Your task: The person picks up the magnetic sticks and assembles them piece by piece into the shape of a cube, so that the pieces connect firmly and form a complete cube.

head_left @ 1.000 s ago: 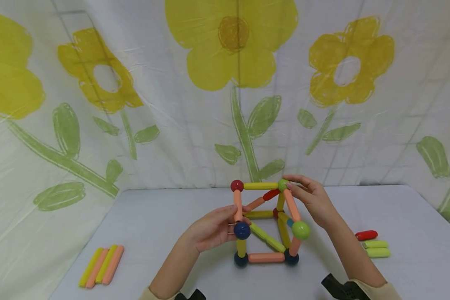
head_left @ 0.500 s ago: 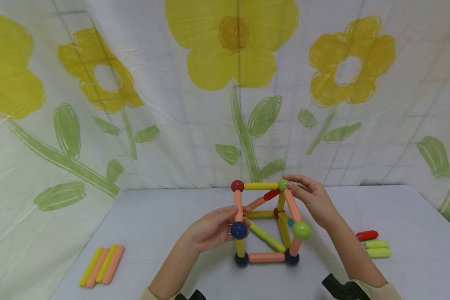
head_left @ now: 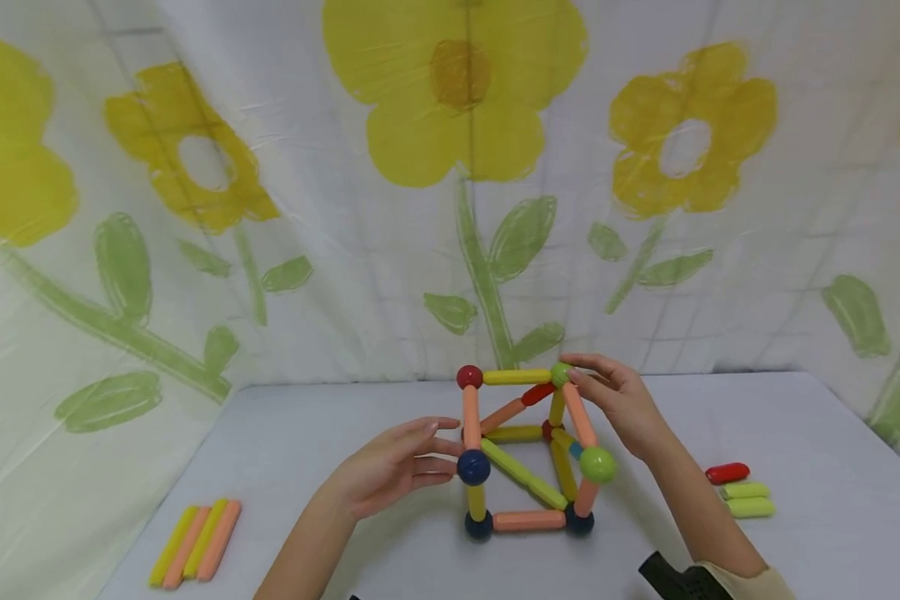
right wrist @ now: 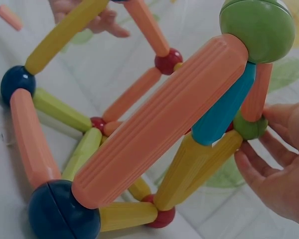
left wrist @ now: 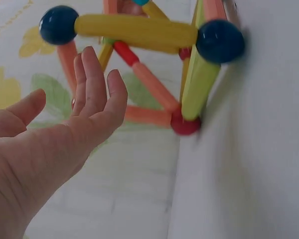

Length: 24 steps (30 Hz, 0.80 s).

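A box-shaped frame of coloured magnetic rods and balls (head_left: 528,522) stands on the white table. Its upper back right corner is a green ball (head_left: 561,374), pinched between thumb and fingers of my right hand (head_left: 618,400); the right wrist view shows this hand (right wrist: 284,159) at the ball too. My left hand (head_left: 397,467) is just left of the frame, fingers spread and holding nothing, beside the navy ball (head_left: 473,467) and the upright-looking orange rod (head_left: 471,417). In the left wrist view a yellow rod (left wrist: 134,31) joins two navy balls beyond the fingertips.
Yellow and orange rods (head_left: 195,543) lie side by side at the table's left. A red rod (head_left: 727,473) and two light green rods (head_left: 748,507) lie at the right. Behind the table hangs a white curtain (head_left: 390,275) with printed flowers.
My left hand has let go of the orange rod at the frame's left side and drawn back left. The right hand keeps its pinch on the green ball. The head view has shifted slightly.
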Motion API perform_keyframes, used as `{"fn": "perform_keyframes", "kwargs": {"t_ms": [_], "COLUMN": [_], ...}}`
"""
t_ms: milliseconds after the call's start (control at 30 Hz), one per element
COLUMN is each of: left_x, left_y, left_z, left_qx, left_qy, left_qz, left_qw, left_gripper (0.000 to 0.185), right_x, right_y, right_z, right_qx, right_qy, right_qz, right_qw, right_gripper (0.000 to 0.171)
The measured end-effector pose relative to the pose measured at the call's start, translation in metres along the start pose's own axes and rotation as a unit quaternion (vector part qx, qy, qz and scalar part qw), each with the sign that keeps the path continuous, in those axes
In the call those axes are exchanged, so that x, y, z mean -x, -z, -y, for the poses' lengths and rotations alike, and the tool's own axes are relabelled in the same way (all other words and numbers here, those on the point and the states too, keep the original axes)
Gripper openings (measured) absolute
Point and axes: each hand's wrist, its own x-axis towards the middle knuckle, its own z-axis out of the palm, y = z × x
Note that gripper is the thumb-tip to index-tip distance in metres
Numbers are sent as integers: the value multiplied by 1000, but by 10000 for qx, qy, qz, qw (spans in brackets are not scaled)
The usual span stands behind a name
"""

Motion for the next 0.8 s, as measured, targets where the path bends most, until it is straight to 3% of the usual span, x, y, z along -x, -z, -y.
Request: {"fn": "perform_keyframes", "kwargs": {"t_ms": [167,300,367,467,533,600,800], "left_x": [31,65,84,112,131,148,177], "left_y": [29,58,73,95,110,124,148], "left_z": [-1,1,4,8,12,16,27], "left_qx": [-508,-879,-1210,-1795,-2102,-2281,-2561], "left_qy": [-58,-356,-525,-644,-509,-327,919], "left_qz": [-580,-1261,-1833,-2719,-3178,-3380,-3349], "left_qw": [9970,9875,9742,9432,9232,9125,9021], "left_gripper": [60,45,38,38,45,52,73], "right_x": [1,0,0,1,1,1,0], "right_y": [1,0,0,-1,-1,-1,-1], "right_z": [0,0,0,1,1,1,0], "right_qx": [-9,-55,-71,-60,-59,-52,-88], "right_qy": [-45,-59,-67,-81,-85,-86,-82], "right_qz": [-20,-19,-23,-26,-29,-35,-40], "right_qw": [10000,10000,9999,9999,9999,9999,9999], "right_gripper": [50,50,50,49,50,50,51]}}
